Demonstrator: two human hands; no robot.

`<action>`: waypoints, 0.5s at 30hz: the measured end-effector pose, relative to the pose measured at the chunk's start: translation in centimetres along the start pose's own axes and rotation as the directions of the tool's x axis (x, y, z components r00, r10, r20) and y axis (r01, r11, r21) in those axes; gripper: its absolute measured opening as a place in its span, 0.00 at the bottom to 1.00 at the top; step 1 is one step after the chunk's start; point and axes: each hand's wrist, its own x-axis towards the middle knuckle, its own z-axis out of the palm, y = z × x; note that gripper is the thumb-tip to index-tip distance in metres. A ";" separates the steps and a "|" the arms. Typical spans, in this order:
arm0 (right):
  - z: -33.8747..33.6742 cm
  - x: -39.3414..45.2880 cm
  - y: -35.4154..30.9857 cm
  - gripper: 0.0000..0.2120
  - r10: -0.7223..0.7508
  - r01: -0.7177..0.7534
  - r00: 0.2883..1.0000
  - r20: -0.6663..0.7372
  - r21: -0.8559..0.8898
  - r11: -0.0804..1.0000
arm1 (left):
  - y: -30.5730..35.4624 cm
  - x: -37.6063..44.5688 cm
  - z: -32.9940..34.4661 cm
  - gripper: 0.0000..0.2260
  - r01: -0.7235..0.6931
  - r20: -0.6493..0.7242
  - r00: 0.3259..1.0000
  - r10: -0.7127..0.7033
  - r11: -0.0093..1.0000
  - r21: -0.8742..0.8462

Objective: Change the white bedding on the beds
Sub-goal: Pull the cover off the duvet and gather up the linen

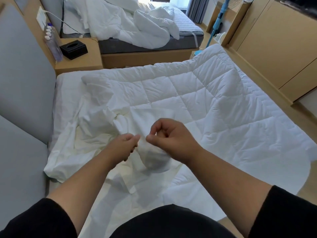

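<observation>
A white quilted duvet [197, 100] lies spread over the near bed. A thin white cover sheet [82, 148] lies crumpled over its near left part. My left hand [123, 145] and my right hand [169, 136] are close together above the middle of the sheet. Each pinches a raised fold of the white sheet between thumb and fingers. The cloth hangs down in a pouch just below the two hands. On the far bed [154, 43] a second white duvet [130, 26] lies in a heap on a dark mattress.
A grey padded headboard [22, 93] runs along the left. A wooden nightstand [80, 60] between the beds holds a black tissue box [73, 48] and water bottles [51, 38]. Wooden cabinets [274, 48] line the right wall; a blue fan stand [217, 23] is at the back.
</observation>
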 end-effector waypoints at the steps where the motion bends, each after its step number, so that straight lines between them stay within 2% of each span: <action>1: 0.9 -0.8 -0.3 0.09 -0.020 0.027 0.996 0.088 -0.074 0.997 | 1.4 -0.1 -0.2 0.23 0.046 0.042 0.998 -0.043 0.997 -0.061; 2: 1.7 -1.5 -0.2 0.08 -0.021 0.042 0.986 0.163 -0.126 0.991 | 2.8 -0.3 0.0 0.27 0.101 0.106 0.989 -0.099 0.995 -0.009; 3: 2.5 -2.0 0.2 0.08 -0.005 0.044 0.974 0.226 -0.165 0.985 | 4.0 -0.3 0.3 0.31 0.146 0.156 0.973 -0.169 0.978 0.148; 5: 3.9 -2.8 1.1 0.06 0.021 0.061 0.944 0.329 -0.237 0.970 | 5.7 -0.4 1.5 0.33 0.120 0.208 0.941 -0.266 0.839 0.532; 7: 5.0 -3.5 1.8 0.05 0.036 0.094 0.909 0.415 -0.288 0.953 | 5.8 0.1 2.8 0.25 -0.012 0.238 0.934 -0.268 0.640 0.768; 8: 5.3 -3.8 2.2 0.05 0.044 0.097 0.897 0.440 -0.294 0.951 | 5.5 0.4 3.2 0.19 -0.052 0.240 0.937 -0.253 0.578 0.814; 9: 5.2 -3.9 2.6 0.05 0.059 0.076 0.897 0.439 -0.284 0.956 | 4.7 0.9 3.4 0.16 -0.052 0.219 0.948 -0.230 0.568 0.821; 10: 5.0 -4.0 3.2 0.05 0.080 0.029 0.907 0.413 -0.250 0.968 | 4.0 1.0 3.2 0.14 -0.034 0.189 0.963 -0.192 0.611 0.791; 11: 4.8 -4.0 3.8 0.06 0.103 -0.040 0.929 0.356 -0.180 0.983 | 3.1 1.0 2.8 0.14 -0.011 0.148 0.980 -0.134 0.706 0.708; 13: 3.9 -3.6 5.5 0.08 0.186 -0.200 0.967 0.176 0.065 0.978 | 1.6 0.5 1.2 0.17 -0.010 -0.005 1.000 0.012 0.931 0.365; 14: 3.5 -3.3 6.6 0.08 0.263 -0.279 0.959 0.104 0.195 0.940 | 1.2 0.0 0.3 0.16 -0.033 -0.088 0.995 0.046 0.989 0.145; 15: 3.2 -3.1 7.6 0.07 0.356 -0.363 0.931 0.081 0.299 0.883 | 0.7 -0.4 -0.6 0.15 -0.063 -0.147 0.988 0.054 0.997 -0.055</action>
